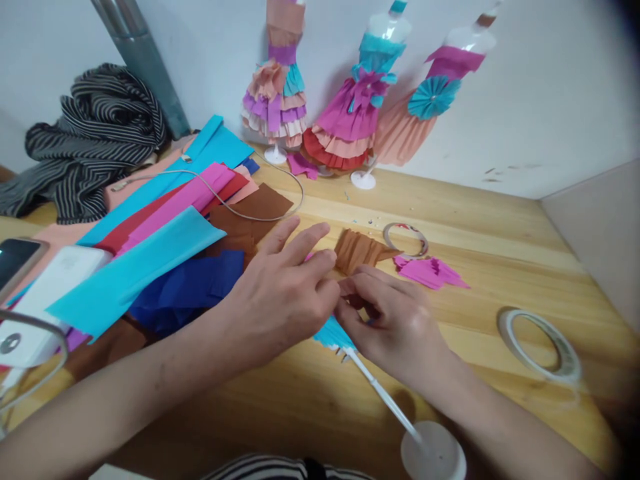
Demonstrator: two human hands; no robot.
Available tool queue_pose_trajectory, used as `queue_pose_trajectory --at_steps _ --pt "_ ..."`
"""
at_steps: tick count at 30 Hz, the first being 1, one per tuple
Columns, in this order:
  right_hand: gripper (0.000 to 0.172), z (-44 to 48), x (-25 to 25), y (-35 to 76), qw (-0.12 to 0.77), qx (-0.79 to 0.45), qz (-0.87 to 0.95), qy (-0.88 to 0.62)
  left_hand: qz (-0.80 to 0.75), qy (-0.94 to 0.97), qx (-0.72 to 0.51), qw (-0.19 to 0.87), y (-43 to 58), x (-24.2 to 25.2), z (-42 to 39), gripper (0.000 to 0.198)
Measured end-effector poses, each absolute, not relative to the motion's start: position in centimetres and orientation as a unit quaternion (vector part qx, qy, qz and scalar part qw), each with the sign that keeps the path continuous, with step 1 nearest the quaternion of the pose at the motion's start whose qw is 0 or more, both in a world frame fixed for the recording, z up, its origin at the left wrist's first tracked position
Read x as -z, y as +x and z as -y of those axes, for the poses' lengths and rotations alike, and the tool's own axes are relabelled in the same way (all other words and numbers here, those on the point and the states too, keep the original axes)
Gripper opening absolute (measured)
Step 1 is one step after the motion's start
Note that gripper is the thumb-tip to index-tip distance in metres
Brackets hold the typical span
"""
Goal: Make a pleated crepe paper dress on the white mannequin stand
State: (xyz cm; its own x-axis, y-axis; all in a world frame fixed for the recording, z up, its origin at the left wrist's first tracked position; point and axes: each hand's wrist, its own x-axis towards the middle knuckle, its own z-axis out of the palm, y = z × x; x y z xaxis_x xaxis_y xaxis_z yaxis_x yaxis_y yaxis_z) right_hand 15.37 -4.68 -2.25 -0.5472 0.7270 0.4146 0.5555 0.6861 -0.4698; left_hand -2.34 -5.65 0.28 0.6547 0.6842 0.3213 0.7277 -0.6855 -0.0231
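My left hand (285, 293) and my right hand (390, 320) meet over a wooden table (475, 240). Both pinch a pleated brown crepe paper strip (360, 250) against a small figure lying on its side. The figure has a light blue paper skirt (333, 333) and a white stick (380, 393) ending in a round white base (433, 457). My left index and middle fingers stretch out over the brown pleats; my right fingers are curled tight at the paper's near edge.
Three dressed paper dolls (350, 113) stand by the wall. Crepe sheets (165, 233) in blue, pink, red and brown lie left, with a cable, a white power bank (45, 287), a phone and striped cloth (95, 133). Tape rolls (540, 343), pink scraps (430, 272).
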Motion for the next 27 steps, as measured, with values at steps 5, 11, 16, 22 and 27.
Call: queue_pose_trajectory --at_steps 5,11,16,22,27 --pt "0.009 4.4 1.8 15.9 0.326 -0.187 0.845 -0.382 0.36 -0.907 0.199 0.089 -3.8 -0.5 4.4 0.025" --pt "0.014 3.6 2.0 16.6 0.245 -0.322 0.825 -0.394 0.368 -0.911 0.183 0.033 -8.0 0.0 1.8 0.021" --pt "0.01 3.7 2.6 15.7 0.182 -0.337 0.85 -0.362 0.324 -0.94 0.107 -0.015 -9.2 0.0 1.1 0.017" --pt "0.015 4.0 3.8 15.2 0.153 -0.299 0.874 -0.351 0.328 -0.941 0.078 0.01 -8.6 -0.1 1.3 0.02" --pt "0.021 4.0 4.1 14.9 0.133 -0.296 0.868 -0.376 0.328 -0.943 0.06 0.017 -8.6 -0.1 1.7 0.023"
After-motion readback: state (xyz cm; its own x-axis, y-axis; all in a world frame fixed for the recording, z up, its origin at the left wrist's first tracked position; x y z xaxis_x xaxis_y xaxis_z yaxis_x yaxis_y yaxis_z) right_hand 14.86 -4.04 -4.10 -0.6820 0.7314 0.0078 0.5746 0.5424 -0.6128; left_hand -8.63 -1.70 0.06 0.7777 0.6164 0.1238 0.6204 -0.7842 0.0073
